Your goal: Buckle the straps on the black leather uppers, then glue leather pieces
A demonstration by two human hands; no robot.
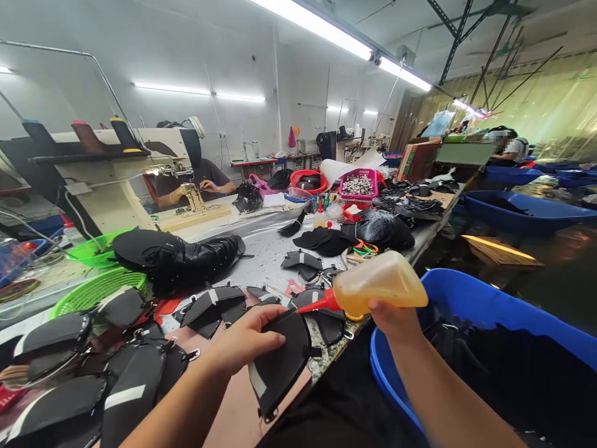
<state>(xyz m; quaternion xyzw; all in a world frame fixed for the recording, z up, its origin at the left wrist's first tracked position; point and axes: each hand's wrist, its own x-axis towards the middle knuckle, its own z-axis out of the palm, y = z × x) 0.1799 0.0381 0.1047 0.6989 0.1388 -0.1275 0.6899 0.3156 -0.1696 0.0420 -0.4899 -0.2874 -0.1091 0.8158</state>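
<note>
My right hand [394, 318] is closed around a squeeze bottle [380, 283] of amber liquid, tipped on its side with its red nozzle [317, 303] pointing left. The nozzle tip is at the upper edge of a black curved panel [285, 358], which has a light grey strip near its lower end. My left hand [249, 339] grips this panel, thumb on its face and fingers at its upper edge. Whether liquid is coming out cannot be made out. Similar black panels with grey strips [125, 396] and small clips lie to the left and just beyond my hands.
A blue tub [438, 277] of black material stands at the right against the table edge. Green baskets [100, 289] and stacked black caps [177, 252] are at left. Farther back are scissors [366, 247], a pink basket [358, 185], and a person's hand [208, 185] at a sewing machine [191, 202].
</note>
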